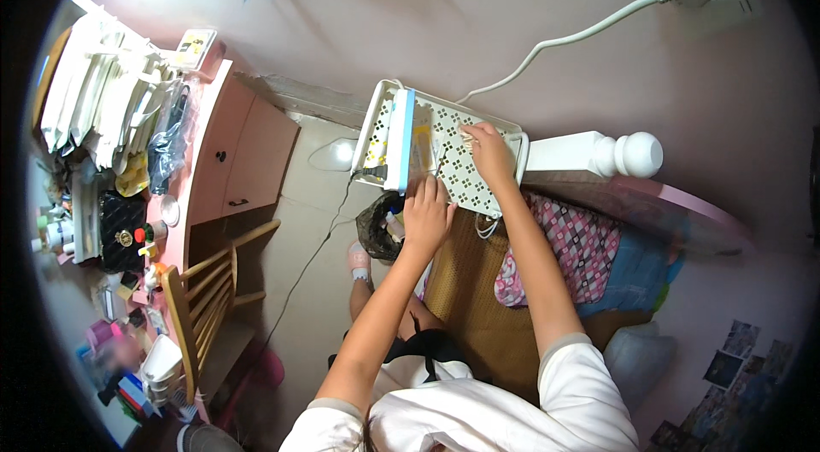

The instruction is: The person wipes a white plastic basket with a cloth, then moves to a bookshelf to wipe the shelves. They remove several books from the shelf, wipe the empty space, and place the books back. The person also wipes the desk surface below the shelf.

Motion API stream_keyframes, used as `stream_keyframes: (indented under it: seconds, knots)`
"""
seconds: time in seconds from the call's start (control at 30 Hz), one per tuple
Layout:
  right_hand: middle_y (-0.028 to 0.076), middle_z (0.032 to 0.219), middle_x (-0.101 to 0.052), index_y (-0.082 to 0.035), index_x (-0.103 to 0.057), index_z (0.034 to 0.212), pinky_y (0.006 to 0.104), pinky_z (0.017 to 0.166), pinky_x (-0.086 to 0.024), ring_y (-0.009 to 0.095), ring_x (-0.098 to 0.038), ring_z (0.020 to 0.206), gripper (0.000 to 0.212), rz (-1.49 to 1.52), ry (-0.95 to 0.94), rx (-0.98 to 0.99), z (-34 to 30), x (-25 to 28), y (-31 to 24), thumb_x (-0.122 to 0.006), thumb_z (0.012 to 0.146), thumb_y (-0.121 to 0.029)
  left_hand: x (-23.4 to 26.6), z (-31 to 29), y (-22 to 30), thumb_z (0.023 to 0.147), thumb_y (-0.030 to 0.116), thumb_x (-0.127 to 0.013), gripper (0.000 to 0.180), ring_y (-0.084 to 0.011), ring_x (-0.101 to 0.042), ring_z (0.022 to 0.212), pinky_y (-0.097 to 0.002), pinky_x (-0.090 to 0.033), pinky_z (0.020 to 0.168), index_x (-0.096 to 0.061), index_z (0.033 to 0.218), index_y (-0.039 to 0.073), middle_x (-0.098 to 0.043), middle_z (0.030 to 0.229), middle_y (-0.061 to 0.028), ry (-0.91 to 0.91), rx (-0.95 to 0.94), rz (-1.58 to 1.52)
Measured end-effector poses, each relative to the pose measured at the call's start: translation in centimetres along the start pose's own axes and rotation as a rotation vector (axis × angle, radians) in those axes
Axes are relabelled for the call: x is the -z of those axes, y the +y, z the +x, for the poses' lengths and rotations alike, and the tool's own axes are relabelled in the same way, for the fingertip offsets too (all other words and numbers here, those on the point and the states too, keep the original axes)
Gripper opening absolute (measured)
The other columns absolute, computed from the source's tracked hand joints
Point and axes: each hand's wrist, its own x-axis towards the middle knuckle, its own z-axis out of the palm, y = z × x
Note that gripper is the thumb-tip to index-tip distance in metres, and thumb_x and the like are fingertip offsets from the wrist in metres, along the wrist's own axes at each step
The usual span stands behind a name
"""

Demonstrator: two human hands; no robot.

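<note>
A white tray (471, 181) with a pattern of small holes stands against the wall in front of me. My left hand (429, 217) rests at its near edge, fingers stretched out and a little apart, beside a clear plastic item with a yellow patch (421, 140). Over the tray's right part, my right hand (493, 157) has its thumb and fingertips together around something small and pale that I cannot make out. A blue-and-white box (400, 140) stands in the tray's left part. A black plug (372, 172) lies at the tray's left edge, its cord hanging down.
Below the tray hangs a dark plastic bag (376, 230) with items inside. To the right are a white bedpost (589, 153), a woven mat (470, 281) and a pink patterned cloth (568, 247). A wooden chair (201, 302) and a cluttered pink desk (205, 161) occupy the left.
</note>
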Motion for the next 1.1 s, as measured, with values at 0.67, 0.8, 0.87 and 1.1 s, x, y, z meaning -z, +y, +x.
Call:
stream_keyframes:
  seconds: [0.67, 0.8, 0.87, 1.1]
  knots:
    - [0.011, 0.097, -0.06, -0.005, -0.067, 0.102, 0.0372, 0.081, -0.047, 0.029, -0.056, 0.097, 0.029, -0.074, 0.173, 0.246, 3.1, -3.4, -0.4, -0.048, 0.08, 0.001, -0.5, 1.3, 0.1, 0.086, 0.052, -0.051, 0.077, -0.0317, -0.045, 0.12, -0.042, -0.041, 0.092, -0.037, 0.134, -0.008, -0.041, 0.136, -0.0203, -0.067, 0.091, 0.004]
    - [0.01, 0.101, -0.06, -0.008, -0.065, 0.107, 0.0365, 0.083, -0.048, 0.029, -0.054, 0.1, 0.036, -0.273, -0.087, 0.24, 3.3, -3.6, 0.3, -0.048, 0.078, 0.003, -0.9, 1.2, -0.2, 0.085, 0.052, -0.052, 0.078, -0.0307, -0.046, 0.119, -0.0407, -0.041, 0.09, -0.039, 0.133, -0.007, -0.043, 0.134, -0.0187, -0.014, 0.075, 0.026]
    - [0.008, 0.104, -0.058, -0.009, -0.063, 0.109, 0.0361, 0.083, -0.049, 0.026, -0.055, 0.101, 0.033, -0.343, -0.217, 0.23, 0.8, -2.8, 1.5, -0.048, 0.081, 0.0, -0.9, 1.1, -0.1, 0.085, 0.052, -0.053, 0.078, -0.0307, -0.047, 0.119, -0.0402, -0.041, 0.09, -0.039, 0.133, -0.007, -0.043, 0.134, -0.0185, -0.06, 0.119, 0.002]
    - [0.005, 0.097, -0.056, -0.009, -0.061, 0.108, 0.0328, 0.075, -0.052, 0.021, -0.056, 0.097, 0.03, -0.476, -0.095, 0.336, -2.2, -0.9, 0.9, -0.053, 0.08, -0.007, -0.8, 1.7, 0.5, 0.086, 0.051, -0.052, 0.076, -0.0315, -0.046, 0.119, -0.0418, -0.041, 0.09, -0.038, 0.132, -0.008, -0.042, 0.133, -0.0195, -0.031, 0.11, -0.026]
